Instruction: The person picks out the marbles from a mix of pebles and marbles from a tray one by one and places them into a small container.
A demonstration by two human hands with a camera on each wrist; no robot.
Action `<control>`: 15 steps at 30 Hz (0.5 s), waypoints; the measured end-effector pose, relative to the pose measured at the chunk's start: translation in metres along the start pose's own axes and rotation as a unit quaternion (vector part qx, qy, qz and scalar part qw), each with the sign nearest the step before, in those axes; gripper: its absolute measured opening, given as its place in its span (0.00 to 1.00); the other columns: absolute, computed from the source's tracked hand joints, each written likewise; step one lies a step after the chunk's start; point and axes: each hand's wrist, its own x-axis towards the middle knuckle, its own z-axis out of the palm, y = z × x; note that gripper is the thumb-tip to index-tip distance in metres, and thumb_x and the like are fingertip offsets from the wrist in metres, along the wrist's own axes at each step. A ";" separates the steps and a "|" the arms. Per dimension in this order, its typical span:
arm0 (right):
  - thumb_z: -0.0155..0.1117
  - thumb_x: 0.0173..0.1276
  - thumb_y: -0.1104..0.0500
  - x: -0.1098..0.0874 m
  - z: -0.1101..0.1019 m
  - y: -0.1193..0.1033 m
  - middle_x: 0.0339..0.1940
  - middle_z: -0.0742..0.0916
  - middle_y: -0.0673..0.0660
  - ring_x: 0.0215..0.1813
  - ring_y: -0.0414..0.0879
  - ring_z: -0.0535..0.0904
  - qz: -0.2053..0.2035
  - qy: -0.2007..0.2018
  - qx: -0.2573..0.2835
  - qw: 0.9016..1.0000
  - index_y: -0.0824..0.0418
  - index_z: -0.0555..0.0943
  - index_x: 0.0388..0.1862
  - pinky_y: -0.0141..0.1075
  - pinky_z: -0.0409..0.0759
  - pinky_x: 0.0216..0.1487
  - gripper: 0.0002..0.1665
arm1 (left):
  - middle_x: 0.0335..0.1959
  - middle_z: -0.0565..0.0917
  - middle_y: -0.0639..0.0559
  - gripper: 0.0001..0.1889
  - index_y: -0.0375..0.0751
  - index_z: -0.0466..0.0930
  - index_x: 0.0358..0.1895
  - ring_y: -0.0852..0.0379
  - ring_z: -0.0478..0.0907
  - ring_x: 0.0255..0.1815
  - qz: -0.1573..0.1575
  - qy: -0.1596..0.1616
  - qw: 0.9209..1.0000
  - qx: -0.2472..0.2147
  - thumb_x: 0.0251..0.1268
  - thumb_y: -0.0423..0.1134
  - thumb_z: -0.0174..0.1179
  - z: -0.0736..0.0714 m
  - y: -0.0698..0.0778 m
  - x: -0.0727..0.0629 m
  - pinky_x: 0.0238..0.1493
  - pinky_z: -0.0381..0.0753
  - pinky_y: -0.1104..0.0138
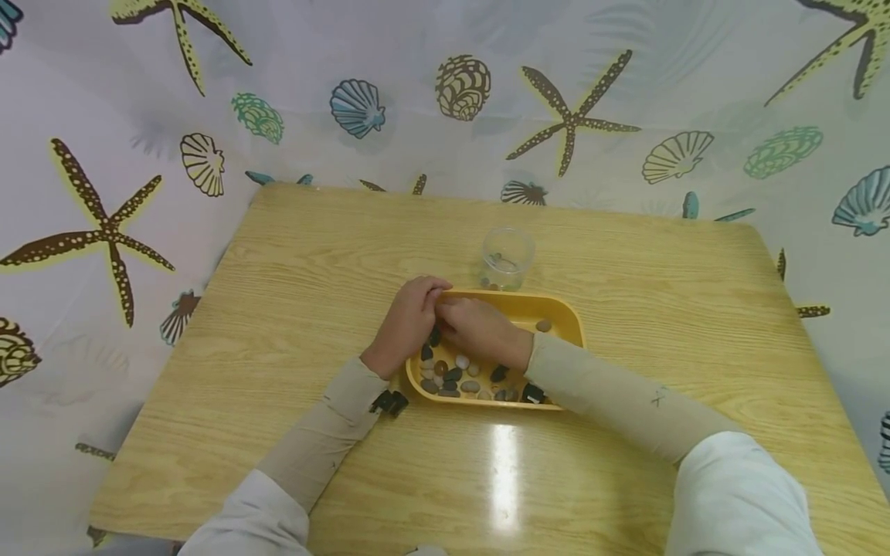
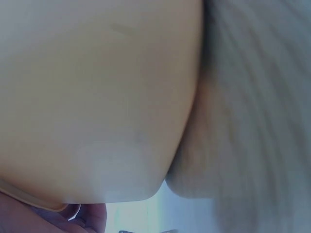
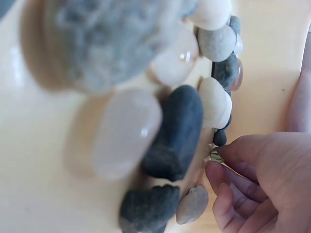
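Note:
A yellow tray (image 1: 570, 318) of mixed pebbles (image 1: 470, 386) lies on the table. At its far left corner my left hand (image 1: 410, 316) grips the rim; in the left wrist view the fingers (image 2: 93, 213) show beside the tray's edge, under its large blurred wall. Inside that same corner is my right hand (image 1: 480, 324). Seen from the right wrist, thumb and forefinger of the right hand (image 3: 257, 179) pinch a small green, dark-streaked piece (image 3: 217, 157), marble-like, mostly covered by the fingertips. Black, white and grey stones lie close by, including a long black pebble (image 3: 177, 131).
Just behind the tray stands a clear plastic cup (image 1: 508, 259) with a few small pieces at its bottom. The wooden table (image 1: 313, 255) extends around both. A curtain (image 1: 417, 38) printed with shells and starfish hangs behind it.

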 end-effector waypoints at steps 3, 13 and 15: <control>0.54 0.69 0.60 0.000 0.000 0.000 0.39 0.82 0.54 0.40 0.44 0.80 0.002 0.001 0.003 1.000 0.62 0.78 0.46 0.33 0.79 0.41 0.10 | 0.47 0.78 0.52 0.12 0.42 0.78 0.48 0.57 0.72 0.53 0.002 -0.001 1.000 -0.001 0.73 0.33 0.44 -0.001 0.000 0.000 0.54 0.72 0.63; 0.56 0.65 0.61 -0.003 -0.006 0.003 0.30 0.79 0.48 0.32 0.38 0.75 0.012 -0.012 0.064 0.998 0.58 0.78 0.37 0.29 0.75 0.35 0.04 | 0.47 0.78 0.53 0.12 0.43 0.78 0.48 0.58 0.72 0.52 0.008 0.001 1.000 0.001 0.73 0.34 0.44 0.001 -0.001 0.000 0.53 0.72 0.65; 0.57 0.64 0.62 -0.003 -0.008 0.005 0.29 0.79 0.47 0.30 0.38 0.74 0.025 -0.027 0.081 0.996 0.57 0.78 0.34 0.29 0.74 0.34 0.03 | 0.47 0.78 0.53 0.12 0.43 0.78 0.49 0.58 0.72 0.52 0.012 0.000 1.000 0.002 0.73 0.34 0.44 0.000 -0.001 0.000 0.53 0.72 0.65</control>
